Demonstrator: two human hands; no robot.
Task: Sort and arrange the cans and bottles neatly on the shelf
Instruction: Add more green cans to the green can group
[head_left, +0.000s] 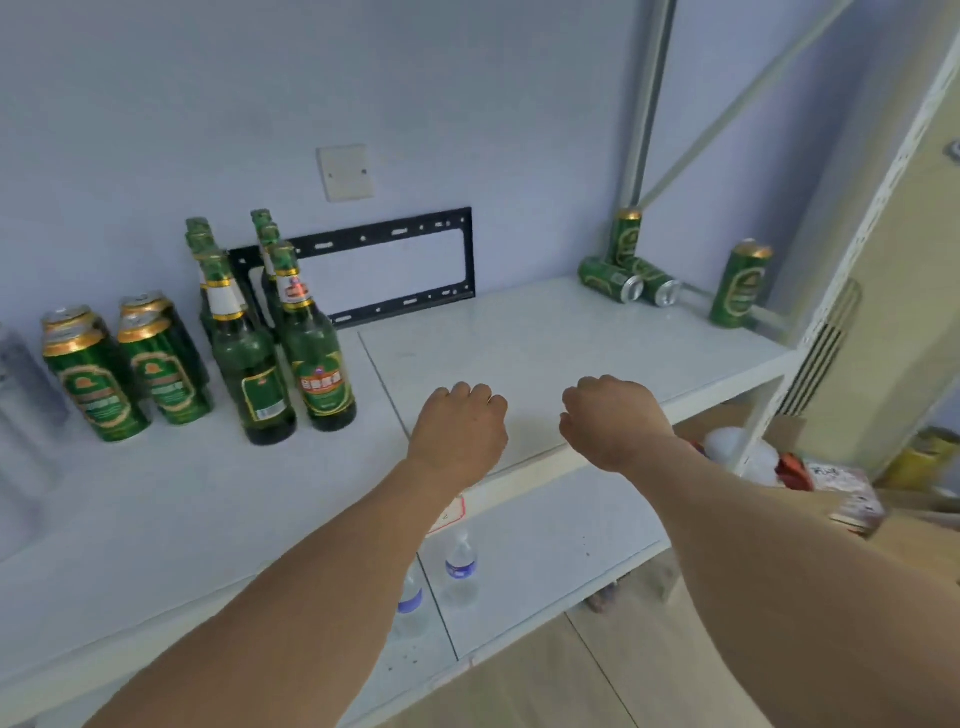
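Several green glass bottles (310, 358) stand in two rows on the white shelf (545, 332), left of centre. Green cans with gold tops (93, 384) stand in rows further left. At the far right, one can (626, 236) stands upright at the back post, two cans (609, 280) lie on their sides below it, and another can (740, 286) stands near the right edge. My left hand (462, 426) and my right hand (613, 421) hover over the shelf's front middle, fingers curled under, holding nothing.
A black metal bracket (395, 239) and a switch plate (345, 173) are on the wall behind. Clear plastic bottles (21, 384) blur at the far left. Two water bottles (460, 564) stand on the lower shelf. A box and clutter (841, 493) sit low right.
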